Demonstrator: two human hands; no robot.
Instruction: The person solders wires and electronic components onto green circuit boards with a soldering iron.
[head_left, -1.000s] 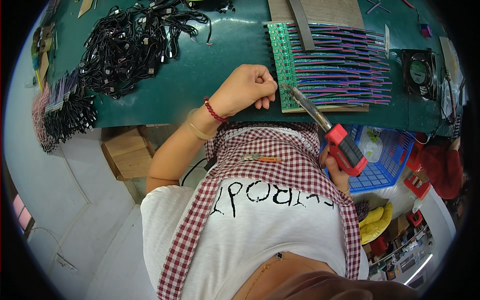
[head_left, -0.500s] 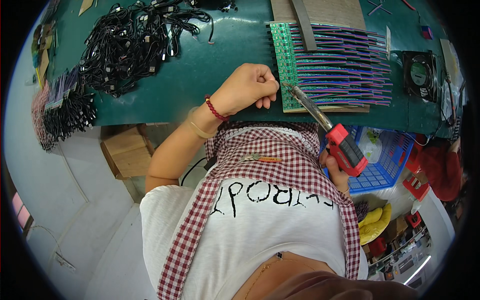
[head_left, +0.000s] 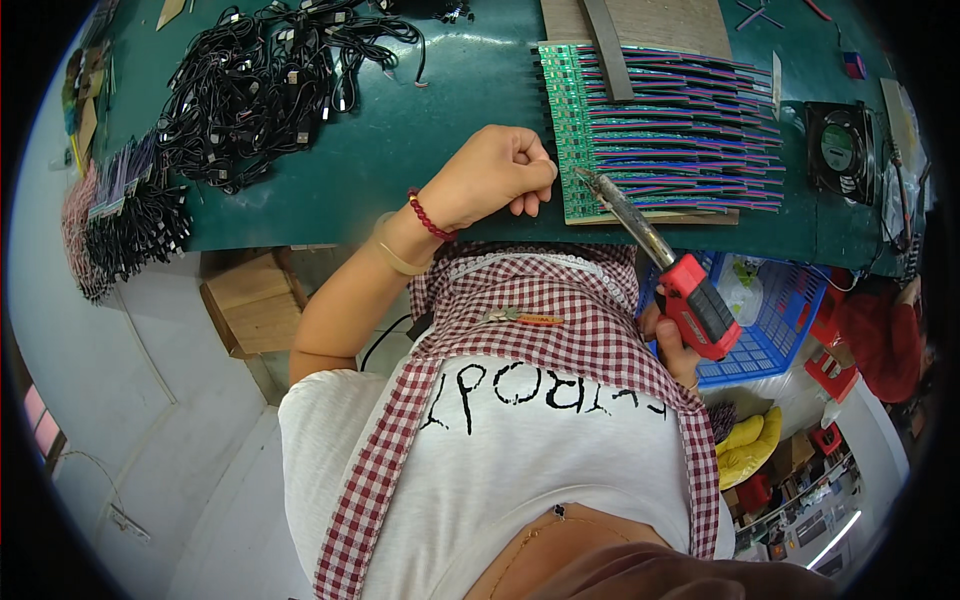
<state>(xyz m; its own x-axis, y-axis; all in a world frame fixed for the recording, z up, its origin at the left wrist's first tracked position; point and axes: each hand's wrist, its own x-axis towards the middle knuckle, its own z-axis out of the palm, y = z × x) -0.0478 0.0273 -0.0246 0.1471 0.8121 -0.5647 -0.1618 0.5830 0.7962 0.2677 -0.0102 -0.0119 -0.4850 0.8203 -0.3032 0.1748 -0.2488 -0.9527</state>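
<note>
Soldering iron (head_left: 668, 275): red-and-black handle, long grey metal barrel, centre right of frame; tip rests at the lower left corner of the board strip (head_left: 572, 130). Right hand (head_left: 672, 345): fingers wrapped round the handle, mostly hidden beneath it. Left hand (head_left: 495, 175): fist closed, resting on the green table (head_left: 440, 110) just left of the strip. Strip: green, with rows of purple-blue wires (head_left: 690, 140) running right. Black cables (head_left: 260, 80): heaped upper left.

Green bench (head_left: 470, 120) (cables (head_left: 260, 80), circuit boards (head_left: 660, 130))
</note>
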